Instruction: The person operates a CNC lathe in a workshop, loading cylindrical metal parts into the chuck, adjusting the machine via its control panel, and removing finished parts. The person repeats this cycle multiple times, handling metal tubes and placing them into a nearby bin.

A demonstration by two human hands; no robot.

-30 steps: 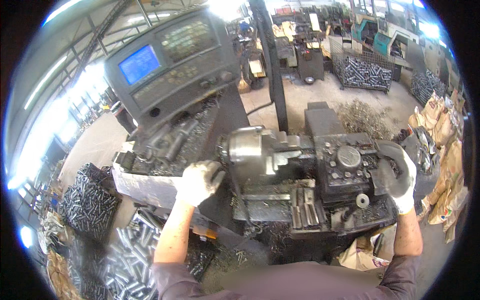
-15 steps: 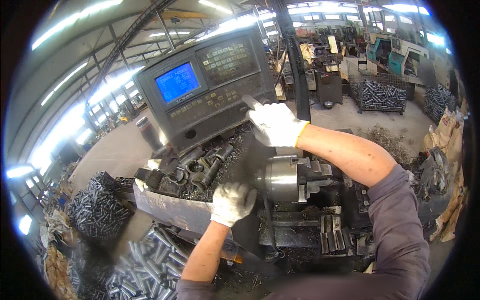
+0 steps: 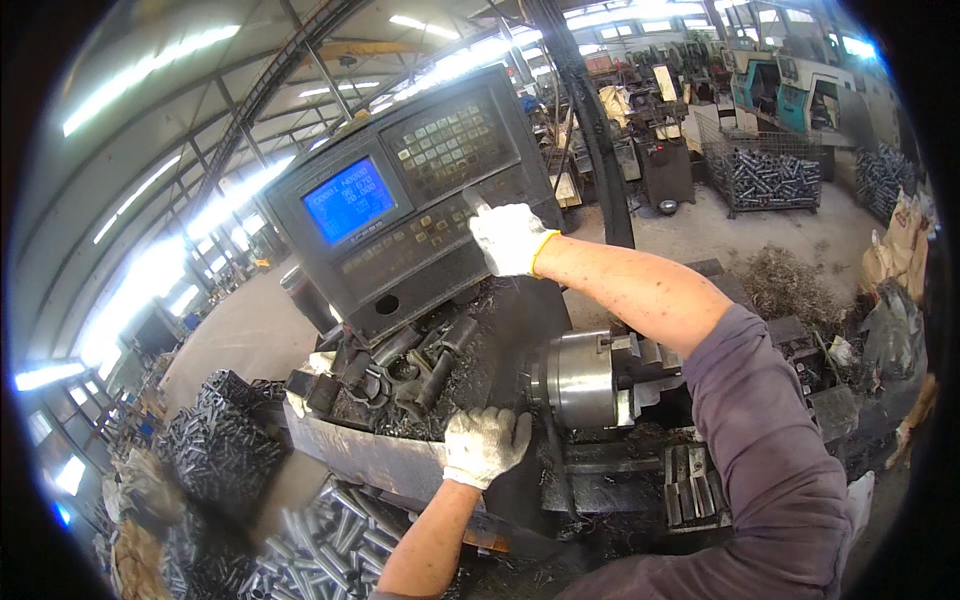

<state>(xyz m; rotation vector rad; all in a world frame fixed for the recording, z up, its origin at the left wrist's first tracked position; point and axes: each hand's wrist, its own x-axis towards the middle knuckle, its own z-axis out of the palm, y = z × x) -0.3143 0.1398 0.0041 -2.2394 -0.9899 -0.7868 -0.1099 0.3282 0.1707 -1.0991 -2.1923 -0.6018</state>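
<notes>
My right hand (image 3: 508, 238), in a white glove with a yellow cuff, is at the right part of a dark machine control panel (image 3: 372, 262). Its stretched finger, grey at the tip, reaches the small keys; the other fingers are partly hidden, and no object shows in this hand. The panel has a lit blue screen (image 3: 350, 200). My gloved left hand (image 3: 484, 446) lies lower, on the machine's front ledge, thumb apart from the fingers and nothing visible in it. Right of it is a shiny round lathe chuck (image 3: 583, 380), its jaws holding no visible part.
Dark metal tools (image 3: 425, 365) lie among chips left of the chuck. Metal tubes (image 3: 325, 545) are heaped at lower left, beside a darker pile of parts (image 3: 222, 440). A wire cage of parts (image 3: 770, 185) stands at far right, and a dark post (image 3: 598, 150) rises behind the panel.
My right hand has moved left and up across the panel, its finger now farther in over the keys. The left thumb has spread from the fingers. The whole view has shifted slightly.
</notes>
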